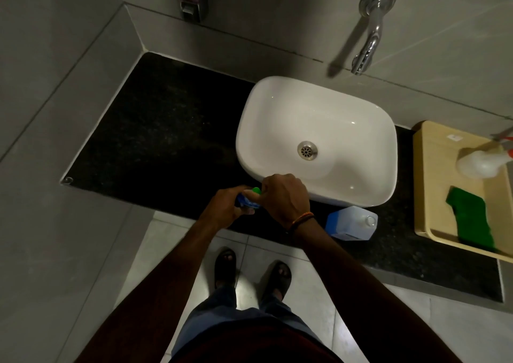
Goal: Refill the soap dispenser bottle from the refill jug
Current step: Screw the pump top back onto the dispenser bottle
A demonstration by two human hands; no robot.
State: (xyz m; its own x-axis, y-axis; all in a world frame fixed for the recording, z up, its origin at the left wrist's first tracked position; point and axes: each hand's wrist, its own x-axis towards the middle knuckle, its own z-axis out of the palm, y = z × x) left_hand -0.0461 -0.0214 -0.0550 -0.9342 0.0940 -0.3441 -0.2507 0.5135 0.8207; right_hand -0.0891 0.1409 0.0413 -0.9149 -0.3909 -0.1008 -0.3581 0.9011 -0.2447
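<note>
Both hands (261, 200) gripping soap bottle (248, 199) over dark tabletop (155, 140); refill jug (351, 223) just right, beside sink (316, 140).

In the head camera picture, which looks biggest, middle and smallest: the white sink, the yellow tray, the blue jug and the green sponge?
1. white sink, clearly the largest.
2. yellow tray, though its right side is cut off by the picture's edge.
3 and 4. blue jug and green sponge look about alike, so I won't rank them.
</note>
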